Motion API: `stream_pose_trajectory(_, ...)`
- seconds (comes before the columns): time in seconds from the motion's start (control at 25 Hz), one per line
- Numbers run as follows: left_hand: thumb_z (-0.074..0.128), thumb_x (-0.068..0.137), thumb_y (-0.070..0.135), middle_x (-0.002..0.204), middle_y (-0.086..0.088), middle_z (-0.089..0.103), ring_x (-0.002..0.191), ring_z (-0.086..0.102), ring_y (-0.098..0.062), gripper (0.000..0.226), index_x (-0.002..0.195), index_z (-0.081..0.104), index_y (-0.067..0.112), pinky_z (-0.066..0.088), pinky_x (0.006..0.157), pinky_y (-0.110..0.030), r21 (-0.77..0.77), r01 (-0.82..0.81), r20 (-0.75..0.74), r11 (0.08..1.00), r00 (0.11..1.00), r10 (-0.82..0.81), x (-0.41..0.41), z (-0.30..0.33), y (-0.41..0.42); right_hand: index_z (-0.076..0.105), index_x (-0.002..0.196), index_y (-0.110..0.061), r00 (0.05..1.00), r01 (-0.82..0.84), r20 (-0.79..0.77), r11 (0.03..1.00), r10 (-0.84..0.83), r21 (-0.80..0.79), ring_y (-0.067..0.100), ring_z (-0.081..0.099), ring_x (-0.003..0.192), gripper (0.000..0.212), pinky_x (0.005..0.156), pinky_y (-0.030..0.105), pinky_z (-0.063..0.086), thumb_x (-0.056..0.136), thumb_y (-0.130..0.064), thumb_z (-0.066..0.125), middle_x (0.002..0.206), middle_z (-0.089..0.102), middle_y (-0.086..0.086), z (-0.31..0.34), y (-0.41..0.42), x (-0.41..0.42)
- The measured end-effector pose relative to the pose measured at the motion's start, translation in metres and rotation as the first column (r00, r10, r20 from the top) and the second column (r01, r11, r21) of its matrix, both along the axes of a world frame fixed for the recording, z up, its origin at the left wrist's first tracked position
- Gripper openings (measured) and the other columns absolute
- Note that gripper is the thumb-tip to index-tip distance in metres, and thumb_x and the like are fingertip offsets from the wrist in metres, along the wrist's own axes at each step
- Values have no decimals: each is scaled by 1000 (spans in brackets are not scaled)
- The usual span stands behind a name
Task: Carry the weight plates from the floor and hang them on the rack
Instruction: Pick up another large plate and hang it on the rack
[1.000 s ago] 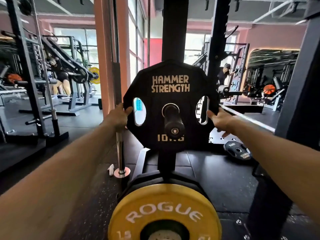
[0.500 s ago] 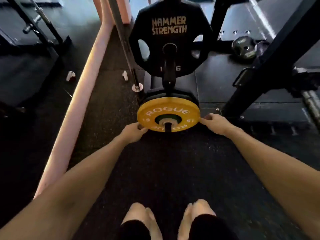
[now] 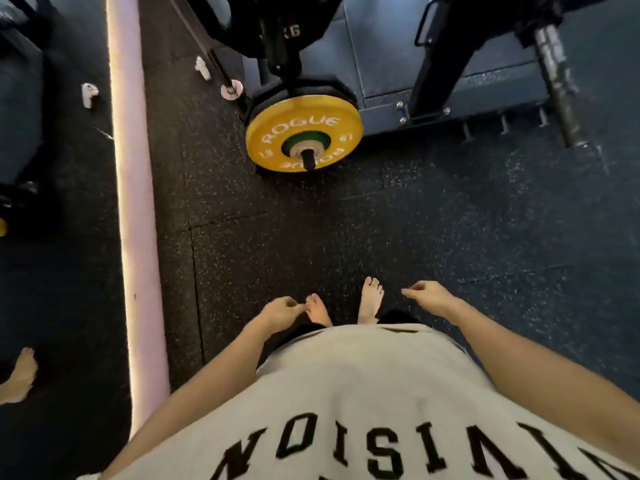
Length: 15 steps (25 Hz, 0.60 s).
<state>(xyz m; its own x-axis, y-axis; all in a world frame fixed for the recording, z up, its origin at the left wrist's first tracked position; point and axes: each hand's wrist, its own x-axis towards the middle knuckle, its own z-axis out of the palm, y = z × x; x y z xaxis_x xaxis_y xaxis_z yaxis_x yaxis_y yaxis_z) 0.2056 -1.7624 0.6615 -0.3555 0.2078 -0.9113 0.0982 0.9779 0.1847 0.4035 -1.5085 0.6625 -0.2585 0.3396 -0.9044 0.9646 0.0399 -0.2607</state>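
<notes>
Standing clear with left hand and right hand loose, grip released; yellow plate racked at 12 o'clock, so fetch the next plate, lifting two-handed.

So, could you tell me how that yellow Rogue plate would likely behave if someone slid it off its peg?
The round yellow Rogue weight plate looks thick and solid: probably heavy for its size and rigid. With its round rim, it would likely roll if set down on edge.

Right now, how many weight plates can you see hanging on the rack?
2. The yellow Rogue plate hangs on the low peg nearest the feet; a black plate hangs above it, cropped by the top edge. More may hide behind the yellow one.
</notes>
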Motion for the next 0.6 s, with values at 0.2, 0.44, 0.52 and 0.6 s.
stream_pose_trajectory(0.2, 53, 98, 40, 122, -8, 64, 111, 59, -23, 36, 121, 64, 14, 43, 94, -30, 1, 163, 49, 987, 985, -163, -1, -11, 19, 66, 111, -10, 938, 345, -59, 938, -342, 43, 22, 62, 84, 28, 63, 28, 45, 96, -32, 60, 101, 68, 10, 3, 7, 56)
stream_pose_trajectory(0.44, 53, 98, 39, 98, -8, 62, 83, 58, -21, 34, 118, 61, 12, 45, 68, -30, 20, 492, 29, 870, 870, -492, -10, -24, 130, 60, 108, -11, 541, 839, -139, 544, -829, 21, 16, 57, 75, 22, 70, 31, 43, 97, -30, 58, 94, 64, 7, 16, -12, 153)
stream_pose_trajectory(0.52, 52, 98, 39, 98, -6, 63, 81, 58, -19, 32, 118, 60, 16, 45, 65, -29, 13, 578, 10, 816, 816, -579, 3, -26, 171, 62, 106, -12, 446, 895, -127, 442, -886, 61, 19, 57, 81, 23, 73, 33, 43, 96, -32, 59, 96, 64, 7, 8, -23, 187)
stream_pose_trajectory(0.6, 53, 97, 40, 98, -4, 63, 81, 59, -17, 31, 119, 60, 18, 45, 63, -28, 23, 677, -6, 735, 736, -677, 34, -29, 216, 64, 105, -11, 326, 945, -101, 319, -940, 76, 20, 57, 85, 24, 74, 33, 44, 96, -33, 59, 96, 64, 7, -2, -31, 225)
